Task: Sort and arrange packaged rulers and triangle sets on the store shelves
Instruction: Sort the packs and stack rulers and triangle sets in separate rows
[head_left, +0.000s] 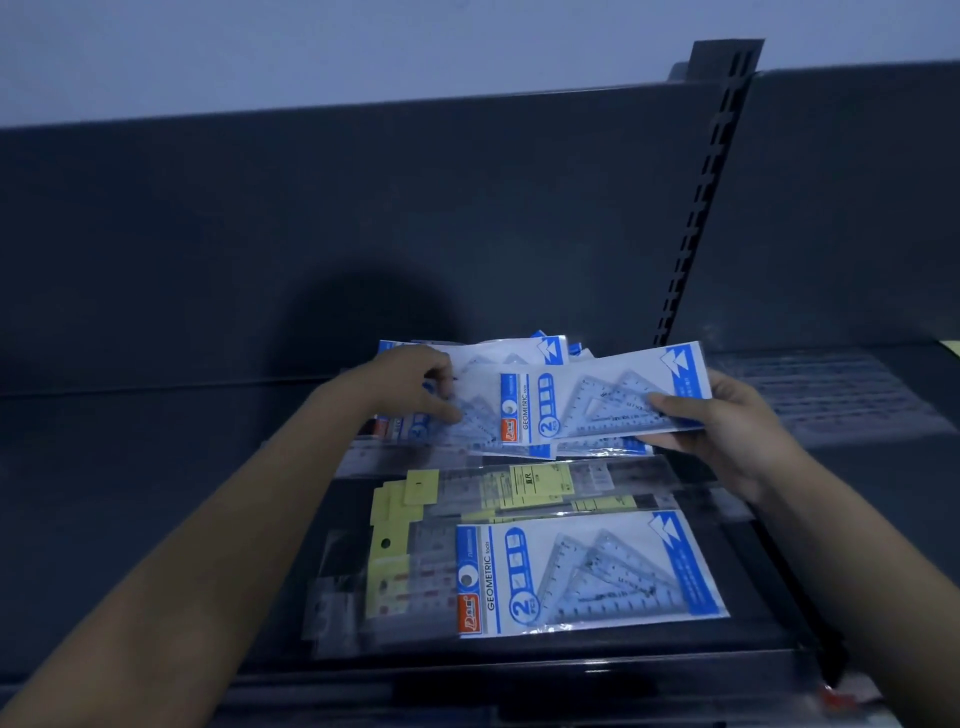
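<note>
Triangle set pack (597, 410) lifted off the shelf (156, 467), mid-frame

Right hand (727, 431) pinches the pack's right end, thumb on top. Left hand (415, 387) has its fingers curled on the left edge of the stack of packs (519, 353) just behind it. Yellow-carded rulers (519, 488) and another pack (587, 571) lie lower centre. These sleeves look light, floppy and slick, so I'd grab them by the ends, not the middle.
</note>
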